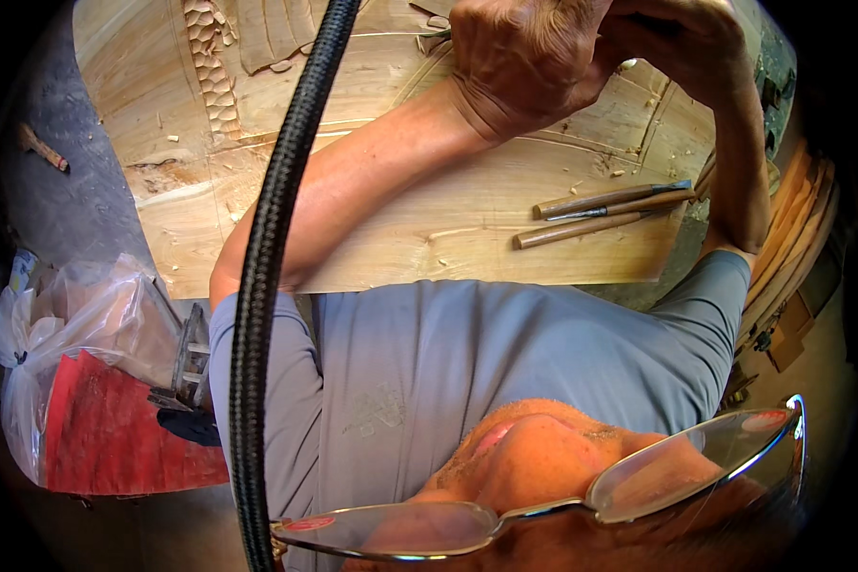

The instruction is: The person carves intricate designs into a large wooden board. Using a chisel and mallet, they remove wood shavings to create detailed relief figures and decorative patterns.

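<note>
My left hand (pixel 529 62) and my right hand (pixel 677 43) are close together at the top edge, over a pale wooden panel (pixel 372 219). Both look closed; whatever they hold is hidden behind my fingers and the frame's edge. The panel has a band of scalloped carving (pixel 210 67) at the upper left, carved lines and loose chips. Several wooden-handled carving tools (pixel 591 224) lie side by side below my hands, near the panel's front edge.
A black braided hose (pixel 286 191) crosses the view top to bottom. At left are a short stick (pixel 43 148), a plastic bag (pixel 38 315), red sheeting (pixel 105 429) and a metal object (pixel 191 353). Curved wooden pieces (pixel 796 229) stand at right. My body fills the lower middle.
</note>
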Available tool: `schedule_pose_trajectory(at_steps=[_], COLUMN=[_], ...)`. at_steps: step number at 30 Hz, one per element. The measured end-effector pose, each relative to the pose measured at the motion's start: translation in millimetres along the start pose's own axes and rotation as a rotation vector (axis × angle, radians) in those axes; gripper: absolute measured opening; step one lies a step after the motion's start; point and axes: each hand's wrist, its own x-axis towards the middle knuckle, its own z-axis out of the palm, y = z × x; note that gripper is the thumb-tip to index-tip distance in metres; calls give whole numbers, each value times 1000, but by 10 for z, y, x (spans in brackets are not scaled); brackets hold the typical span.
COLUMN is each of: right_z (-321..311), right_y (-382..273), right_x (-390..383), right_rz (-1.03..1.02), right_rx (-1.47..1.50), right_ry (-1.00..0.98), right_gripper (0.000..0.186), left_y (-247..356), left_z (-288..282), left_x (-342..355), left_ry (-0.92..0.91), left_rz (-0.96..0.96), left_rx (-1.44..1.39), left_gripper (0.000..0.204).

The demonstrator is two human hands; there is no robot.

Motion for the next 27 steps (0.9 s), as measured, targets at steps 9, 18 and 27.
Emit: schedule_pose_trajectory(at_steps=[9,18,27], right_z=[-22,127,-95], right_y=[48,65,137], right_x=[-42,-28,-474], right_rz=[40,241,218], right_rx=[30,219,228], right_ry=[-43,-123,-131], right_gripper=[9,12,20], left_y=[-29,-30,43], left_z=[53,-44,93], left_x=[-48,-50,-108], left_ry=[-7,-34,26], left_rz=[4,-40,96], left_rx=[-25,23,47], left_gripper=[58,49,72])
